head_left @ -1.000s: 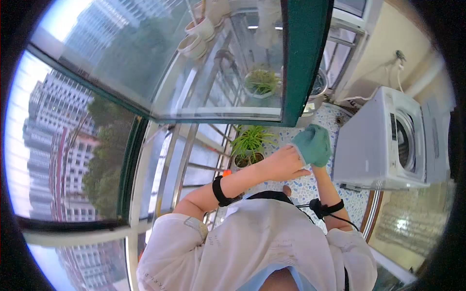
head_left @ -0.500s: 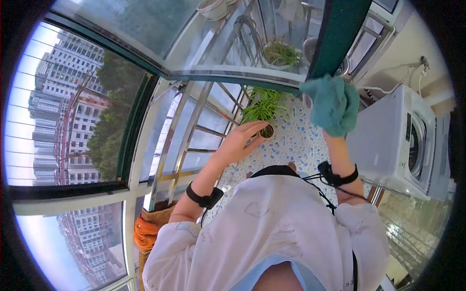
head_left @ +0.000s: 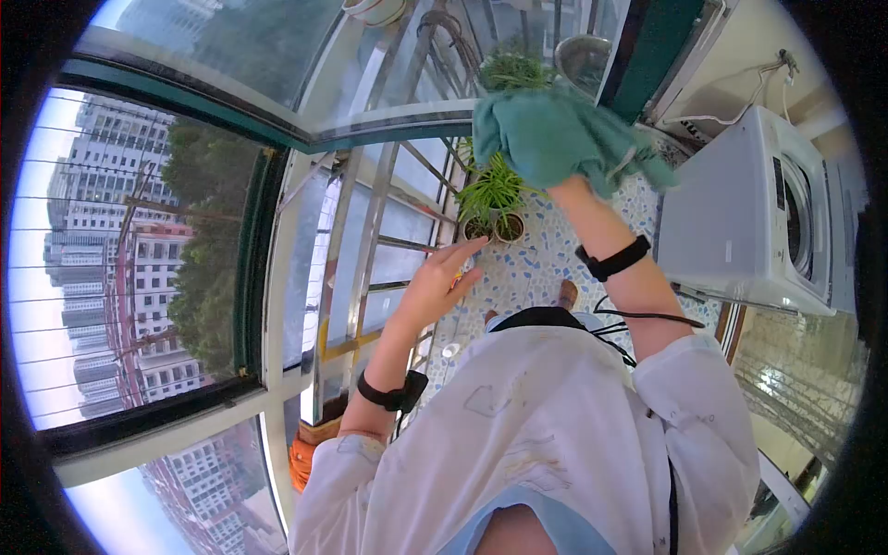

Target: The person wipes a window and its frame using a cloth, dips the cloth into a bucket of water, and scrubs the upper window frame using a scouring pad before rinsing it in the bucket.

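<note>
Far L: metal railing [head_left: 350, 268]. Just R of it, your L hand [head_left: 438, 287]: empty, open, fingers out straight, thumb spread. Nearest to potted plants [head_left: 493, 192] on the speckled floor [head_left: 541, 254], but contact unlikely, I'd say.

Centre R: step in hand = your R side holding up a cloth [head_left: 535, 137], over the upper leaves from this view, by the lower edge of the green-framed sash [head_left: 407, 135]. Can't tell if cloth touches the sash. R wrist [head_left: 575, 192] comes out below it; R hand itself hidden, so can't tell if fingers grip or cloth just drapes. Next move, my judgement: calls for a sure hold & room around sash.

Cloth: teal-green, soft, bunched, folds on top; R end hangs loose, blurred, w/ a pale strip. Looks limp, prob. thin.

Far R: washing machine [head_left: 717, 203], apart from cloth.
</note>
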{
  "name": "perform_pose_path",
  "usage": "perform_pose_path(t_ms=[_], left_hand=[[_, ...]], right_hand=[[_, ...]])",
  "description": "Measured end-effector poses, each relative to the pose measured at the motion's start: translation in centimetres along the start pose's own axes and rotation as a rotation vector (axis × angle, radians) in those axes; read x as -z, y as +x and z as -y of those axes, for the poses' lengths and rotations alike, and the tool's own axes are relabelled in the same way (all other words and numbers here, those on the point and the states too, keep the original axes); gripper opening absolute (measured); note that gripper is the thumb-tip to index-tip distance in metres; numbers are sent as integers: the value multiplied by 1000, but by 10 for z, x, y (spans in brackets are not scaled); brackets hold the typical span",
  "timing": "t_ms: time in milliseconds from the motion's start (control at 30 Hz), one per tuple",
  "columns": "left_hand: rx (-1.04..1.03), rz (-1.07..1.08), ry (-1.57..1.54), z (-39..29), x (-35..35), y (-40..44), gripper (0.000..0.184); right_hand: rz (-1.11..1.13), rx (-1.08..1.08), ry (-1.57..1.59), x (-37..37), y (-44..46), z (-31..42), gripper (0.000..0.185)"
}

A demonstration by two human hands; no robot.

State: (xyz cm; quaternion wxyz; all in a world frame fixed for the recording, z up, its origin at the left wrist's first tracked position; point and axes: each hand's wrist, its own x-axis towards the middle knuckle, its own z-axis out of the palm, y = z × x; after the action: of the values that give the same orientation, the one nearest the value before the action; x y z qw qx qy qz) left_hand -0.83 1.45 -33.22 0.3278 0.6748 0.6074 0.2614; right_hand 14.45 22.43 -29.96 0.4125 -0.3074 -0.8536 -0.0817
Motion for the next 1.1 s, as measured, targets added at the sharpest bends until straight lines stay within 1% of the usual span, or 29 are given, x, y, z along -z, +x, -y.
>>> perform_pose_path(t_ms=[67,100,167,200,267,333,367,433,467,533,567,600,633,667,700,733,800,867,900,967,1000,1067,1100], left_hand=[[-20,16,14,-6,6,1,42],[-38,-6,7,-8,7,-2,42],[-48,-21,0,-6,8,-15,42],[-34,-42,3,-3,9,-19,42],[-31,-67,3,1,14,-25,42],[27,-45,23,3,20,-35,44],[27,-41,20,6,20,-39,44],[-22,-88,19,14,19,-44,44],[-23,-86,18,17,19,-46,44],[-11,-85,21,20,19,-47,45],[-13,-83,20,22,18,-48,45],[-25,-89,32,24,17,-48,45],[-38,-96,43,26,17,-48,44],[-39,-93,45,24,17,-48,44],[-27,-71,34,21,17,-48,46],[-17,-52,24,19,19,-49,47],[-36,-55,24,18,20,-50,46],[-72,-75,57,16,21,-54,45],[-71,-82,59,14,21,-55,45],[-42,-76,70,11,20,-58,46],[-44,-87,74,7,19,-59,46],[71,-62,34,-1,14,-60,45],[76,-80,38,-5,11,-59,45]], right_hand=[[115,3,66,-8,-18,0,21],[111,8,68,-10,-18,-1,21],[133,-95,173,-10,-17,1,17],[131,-98,170,-8,-13,1,17],[-8,-115,255,2,1,-5,19],[-113,-146,408,37,42,5,16],[-110,-150,406,42,55,2,16],[-368,-20,-286,45,79,-7,14],[-367,-21,-287,63,93,5,14],[-186,-182,832,96,116,34,15],[-186,-183,830,93,113,32,15],[-262,-64,344,87,107,26,9],[-324,55,-143,78,99,20,13],[-325,52,-145,61,83,15,13],[-202,-34,16,37,59,9,9],[-80,-118,177,18,37,3,12],[93,-93,218,11,-5,-3,14],[325,-279,385,8,-30,-3,16],[324,-271,388,7,-44,-4,16],[179,-195,176,4,-76,-14,31],[173,-185,178,-4,-96,-24,31],[-172,-602,585,-26,-137,-54,32],[-241,-705,662,-37,-156,-79,36]])
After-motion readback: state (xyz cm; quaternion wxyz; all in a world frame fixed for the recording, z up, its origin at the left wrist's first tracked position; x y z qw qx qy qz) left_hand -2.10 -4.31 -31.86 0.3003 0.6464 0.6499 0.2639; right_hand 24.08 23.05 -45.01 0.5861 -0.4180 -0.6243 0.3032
